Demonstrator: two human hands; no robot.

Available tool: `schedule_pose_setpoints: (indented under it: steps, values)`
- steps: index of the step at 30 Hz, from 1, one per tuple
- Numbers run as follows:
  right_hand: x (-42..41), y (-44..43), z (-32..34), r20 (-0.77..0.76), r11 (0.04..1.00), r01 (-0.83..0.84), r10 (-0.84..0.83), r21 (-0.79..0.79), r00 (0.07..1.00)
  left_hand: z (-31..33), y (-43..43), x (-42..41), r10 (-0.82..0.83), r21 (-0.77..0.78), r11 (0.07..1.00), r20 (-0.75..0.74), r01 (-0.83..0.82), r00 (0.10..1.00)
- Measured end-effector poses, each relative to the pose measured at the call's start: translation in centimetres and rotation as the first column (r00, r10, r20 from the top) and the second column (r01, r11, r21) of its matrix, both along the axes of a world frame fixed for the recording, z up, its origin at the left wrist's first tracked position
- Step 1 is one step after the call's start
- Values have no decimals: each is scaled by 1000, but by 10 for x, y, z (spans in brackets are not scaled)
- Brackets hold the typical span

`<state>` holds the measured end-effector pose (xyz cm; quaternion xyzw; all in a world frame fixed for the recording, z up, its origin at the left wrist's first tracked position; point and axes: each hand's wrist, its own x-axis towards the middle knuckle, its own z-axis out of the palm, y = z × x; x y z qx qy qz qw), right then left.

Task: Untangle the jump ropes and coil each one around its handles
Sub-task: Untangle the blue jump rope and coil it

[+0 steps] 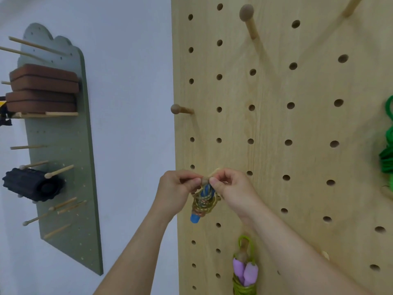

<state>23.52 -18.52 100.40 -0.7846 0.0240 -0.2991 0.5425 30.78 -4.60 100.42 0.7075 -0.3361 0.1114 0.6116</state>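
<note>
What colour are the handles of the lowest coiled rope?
The handles are light purple; head view.

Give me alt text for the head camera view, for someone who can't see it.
A person's left hand and right hand pinch the top of a coiled yellow speckled jump rope with blue handles at a wooden peg on a light wooden pegboard. Lower down hangs a coiled lime-green jump rope with purple handles.

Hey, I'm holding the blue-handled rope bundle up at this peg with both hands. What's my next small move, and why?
Probably ease its top strands back over the peg toward the pegboard, then let go. Your left hand and right hand pinch at the peg tip, the coiled blue-handled rope bundle hangs just beneath, and the purple-handled rope already hangs likewise lower down.
</note>
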Motion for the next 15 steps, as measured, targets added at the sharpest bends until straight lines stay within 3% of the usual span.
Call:
schedule_pose_setpoints:
  steps: [2, 11, 15]
  values:
    - [1, -3, 4, -41, 995, -56, 59, 79, 997, -2, 0, 2, -42, -51, 998, -47, 40, 998]
    - [-1, -2, 12, -82, 989, -47, 59, 142, 995, -5, -16, 5, -88, -156, 986, -187, 59, 978]
    - [0, -3, 7, -57, 991, -12, 19, 133, 998, -15, -27, 0, -233, -263, 953, -326, 149, 916]
